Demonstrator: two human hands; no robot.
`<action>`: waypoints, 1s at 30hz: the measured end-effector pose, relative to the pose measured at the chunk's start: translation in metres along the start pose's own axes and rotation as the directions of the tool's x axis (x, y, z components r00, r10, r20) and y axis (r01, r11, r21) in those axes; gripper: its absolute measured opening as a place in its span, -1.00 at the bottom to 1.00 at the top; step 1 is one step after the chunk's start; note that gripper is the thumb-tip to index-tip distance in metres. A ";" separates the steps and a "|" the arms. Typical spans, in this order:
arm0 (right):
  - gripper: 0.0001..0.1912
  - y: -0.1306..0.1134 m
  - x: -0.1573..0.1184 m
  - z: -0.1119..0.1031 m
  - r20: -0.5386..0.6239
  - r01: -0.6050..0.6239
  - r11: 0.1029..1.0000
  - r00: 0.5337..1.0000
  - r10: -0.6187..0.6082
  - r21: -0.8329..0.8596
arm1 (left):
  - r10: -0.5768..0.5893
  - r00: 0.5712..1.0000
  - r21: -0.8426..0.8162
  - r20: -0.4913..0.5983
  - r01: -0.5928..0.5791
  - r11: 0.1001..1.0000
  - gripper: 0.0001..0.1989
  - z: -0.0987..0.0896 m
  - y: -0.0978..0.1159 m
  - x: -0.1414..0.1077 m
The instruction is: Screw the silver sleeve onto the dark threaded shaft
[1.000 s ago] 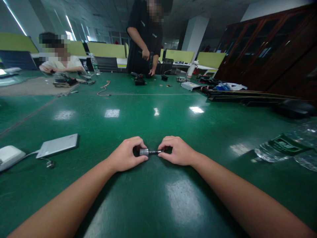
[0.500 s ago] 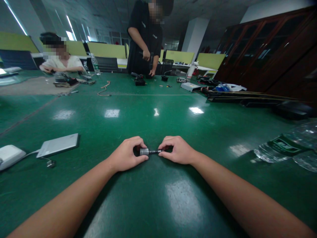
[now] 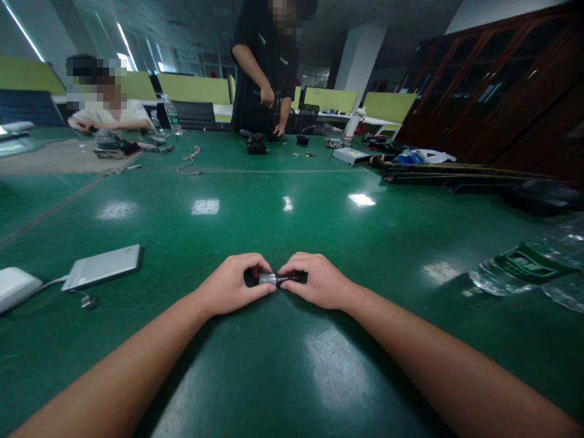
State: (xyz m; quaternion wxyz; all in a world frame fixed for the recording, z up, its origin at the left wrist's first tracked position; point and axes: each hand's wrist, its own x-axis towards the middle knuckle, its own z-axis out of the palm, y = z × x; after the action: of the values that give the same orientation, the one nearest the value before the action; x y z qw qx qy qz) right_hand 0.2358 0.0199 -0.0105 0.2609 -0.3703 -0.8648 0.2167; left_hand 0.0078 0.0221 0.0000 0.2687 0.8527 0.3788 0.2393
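A small silver cylinder [image 3: 267, 278] sits between the fingers of the left hand [image 3: 228, 285], thumb on the near side and fingertips on the far side, gripping it; a dark, slender shaft [image 3: 294, 277] runs from it rightward, roughly in line, and is pinched by the fingers of the right hand [image 3: 319, 280], close to the cylinder; the two sets of fingertips are just beside each other, low over the green counter [image 3: 255, 365]; whether the piece touches the surface, I cannot tell; well left of the left fingers lies a flat silver slab [image 3: 103, 267], with a white block [image 3: 18, 289] beyond it; well right of the right fingers a clear bottle [image 3: 524, 267] with a green label lies on its side; far ahead of both hands, a person in a dark shirt [image 3: 264, 67] stands across the counter.
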 end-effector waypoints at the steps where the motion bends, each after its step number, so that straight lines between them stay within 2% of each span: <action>1: -0.87 0.000 0.000 0.000 0.002 0.009 1.000 1.000 -0.009 -0.013 | -0.008 1.000 0.018 0.002 0.008 1.000 -0.80 0.000 0.000 0.000; 6: -0.88 -0.001 0.001 0.002 -0.004 0.034 0.999 0.999 -0.034 -0.024 | -0.013 1.000 0.075 -0.005 0.013 0.997 -0.80 0.002 0.002 0.001; 30: -0.85 -0.002 0.000 0.001 0.023 0.063 0.997 0.998 -0.062 -0.038 | 0.046 0.999 0.096 0.009 -0.046 0.994 -0.80 0.001 -0.001 0.001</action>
State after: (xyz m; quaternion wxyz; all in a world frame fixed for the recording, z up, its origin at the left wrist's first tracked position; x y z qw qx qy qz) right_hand 0.2345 0.0187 -0.0103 0.2508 -0.3455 -0.8828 0.1959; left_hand 0.0086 0.0229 -0.0011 0.2231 0.8739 0.3692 0.2240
